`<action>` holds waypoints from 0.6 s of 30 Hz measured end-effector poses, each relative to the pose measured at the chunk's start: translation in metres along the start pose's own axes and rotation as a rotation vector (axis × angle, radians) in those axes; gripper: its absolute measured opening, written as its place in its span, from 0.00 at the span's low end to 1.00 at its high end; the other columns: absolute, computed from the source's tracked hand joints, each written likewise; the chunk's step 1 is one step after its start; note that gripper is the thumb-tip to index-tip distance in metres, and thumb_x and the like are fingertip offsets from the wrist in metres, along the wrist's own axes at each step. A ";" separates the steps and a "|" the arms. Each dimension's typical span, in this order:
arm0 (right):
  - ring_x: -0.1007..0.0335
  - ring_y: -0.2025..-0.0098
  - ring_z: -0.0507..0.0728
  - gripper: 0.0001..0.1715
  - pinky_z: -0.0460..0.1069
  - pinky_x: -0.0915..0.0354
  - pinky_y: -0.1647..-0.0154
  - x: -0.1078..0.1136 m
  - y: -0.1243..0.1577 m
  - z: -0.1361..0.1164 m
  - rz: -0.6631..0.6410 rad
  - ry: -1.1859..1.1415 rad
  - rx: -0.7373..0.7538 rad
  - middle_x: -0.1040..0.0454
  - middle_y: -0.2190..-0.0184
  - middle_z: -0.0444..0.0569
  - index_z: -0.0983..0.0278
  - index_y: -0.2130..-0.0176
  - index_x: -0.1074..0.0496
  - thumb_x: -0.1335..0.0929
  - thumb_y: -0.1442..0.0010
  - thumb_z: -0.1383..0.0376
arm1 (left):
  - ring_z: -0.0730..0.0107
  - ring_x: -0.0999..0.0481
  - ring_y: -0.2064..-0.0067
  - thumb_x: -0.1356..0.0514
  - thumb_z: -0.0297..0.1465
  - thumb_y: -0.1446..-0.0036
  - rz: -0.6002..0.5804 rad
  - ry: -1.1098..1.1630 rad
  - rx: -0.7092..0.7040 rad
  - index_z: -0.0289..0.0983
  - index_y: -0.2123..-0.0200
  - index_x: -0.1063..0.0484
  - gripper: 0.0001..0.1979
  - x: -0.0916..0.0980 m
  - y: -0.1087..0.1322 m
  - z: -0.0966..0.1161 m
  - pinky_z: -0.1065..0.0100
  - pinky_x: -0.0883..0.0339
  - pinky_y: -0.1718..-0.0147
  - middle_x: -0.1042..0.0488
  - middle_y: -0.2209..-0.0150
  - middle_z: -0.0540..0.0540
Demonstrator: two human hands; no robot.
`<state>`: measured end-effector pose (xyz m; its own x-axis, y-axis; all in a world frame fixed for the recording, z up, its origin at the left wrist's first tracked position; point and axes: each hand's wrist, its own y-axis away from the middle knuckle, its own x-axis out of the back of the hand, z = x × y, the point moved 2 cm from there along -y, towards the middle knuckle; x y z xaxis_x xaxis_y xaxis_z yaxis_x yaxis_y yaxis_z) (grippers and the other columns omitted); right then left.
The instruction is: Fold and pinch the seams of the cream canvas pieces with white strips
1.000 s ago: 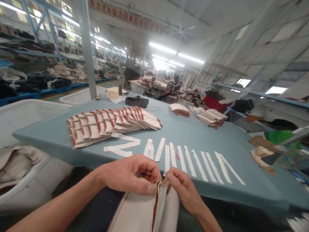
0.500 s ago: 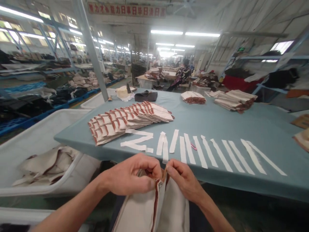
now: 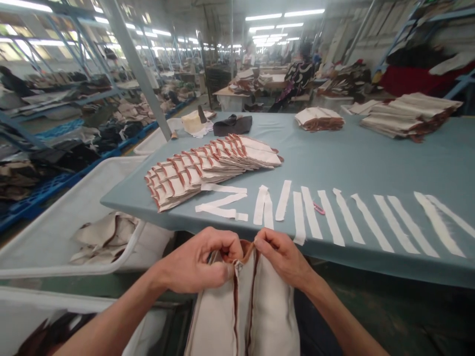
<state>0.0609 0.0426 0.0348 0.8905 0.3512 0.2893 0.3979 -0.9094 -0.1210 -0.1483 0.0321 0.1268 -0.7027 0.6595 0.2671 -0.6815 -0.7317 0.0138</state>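
Both hands are meeting at the front here, and they're sharing one cream cloth piece (image 3: 276, 306) that's hanging mouth-up at six o'clock, in front of the body and below the near edge of the blue-green table (image 3: 133, 200). The left hand (image 3: 204, 262) is closing thumb and curled fingers on the mouth at ten o'clock, right by a seam top; the right hand (image 3: 280, 257) is pinching the brown rim (image 3: 245, 249) at one o'clock between thumb and forefinger. The fingertips are standing a little apart, with the rim curving between them, and I can't tell how far the left fingers are reaching inside. The long panels are draping and creasing softly, so I'm judging this light and pliable, with some body in the layered seams; it's looking matt, hardly slippery, and unlikely to break, though the rim could be stretching under a hard tug. For my money, the best hold is where these pinches are sitting: on the rim, either side of the seam, leaving the loose panels hanging. From the hands, a fanned stack (image 3: 208, 170) is lying at eleven o'clock, white strips (image 3: 330, 217) are running round towards two, a small pink item (image 3: 318, 209) is resting among them, and a white bin (image 3: 67, 225) holding more cloth is standing at nine.
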 end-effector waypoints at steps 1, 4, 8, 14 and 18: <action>0.43 0.72 0.53 0.24 0.48 0.45 0.70 -0.001 -0.002 0.001 -0.006 -0.001 -0.005 0.36 0.75 0.41 0.62 0.70 0.32 0.36 0.29 0.48 | 0.75 0.42 0.72 0.39 0.31 0.48 0.004 0.013 0.010 0.36 0.75 0.37 0.09 0.002 0.000 -0.002 0.73 0.46 0.71 0.39 0.75 0.54; 0.44 0.73 0.52 0.26 0.48 0.46 0.71 -0.006 -0.007 0.005 -0.022 -0.006 -0.018 0.37 0.76 0.41 0.62 0.70 0.32 0.36 0.29 0.47 | 0.75 0.42 0.72 0.40 0.32 0.47 0.018 0.031 0.034 0.36 0.75 0.37 0.09 0.007 0.002 -0.008 0.73 0.46 0.72 0.39 0.76 0.54; 0.42 0.72 0.52 0.25 0.48 0.44 0.70 -0.011 -0.008 0.011 -0.030 -0.023 -0.028 0.37 0.75 0.41 0.62 0.70 0.33 0.36 0.29 0.48 | 0.77 0.42 0.75 0.40 0.27 0.50 0.008 -0.077 0.037 0.36 0.75 0.35 0.05 0.008 0.010 -0.014 0.74 0.47 0.75 0.39 0.78 0.55; 0.42 0.72 0.53 0.25 0.48 0.43 0.71 -0.007 0.002 0.010 -0.012 -0.020 -0.041 0.37 0.75 0.41 0.61 0.71 0.34 0.36 0.29 0.48 | 0.79 0.41 0.75 0.44 0.21 0.50 0.006 -0.292 0.022 0.34 0.73 0.29 0.06 0.013 0.025 -0.019 0.75 0.48 0.75 0.36 0.77 0.55; 0.41 0.73 0.53 0.24 0.48 0.43 0.72 0.000 0.011 0.002 0.010 0.023 -0.012 0.37 0.76 0.42 0.61 0.72 0.33 0.36 0.29 0.50 | 0.78 0.39 0.75 0.43 0.25 0.43 -0.011 -0.324 0.030 0.34 0.71 0.27 0.06 0.013 0.027 -0.015 0.74 0.46 0.75 0.34 0.77 0.54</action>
<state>0.0657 0.0329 0.0320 0.8891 0.3368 0.3099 0.3862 -0.9155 -0.1128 -0.1789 0.0239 0.1162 -0.5900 0.5818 0.5598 -0.6790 -0.7327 0.0459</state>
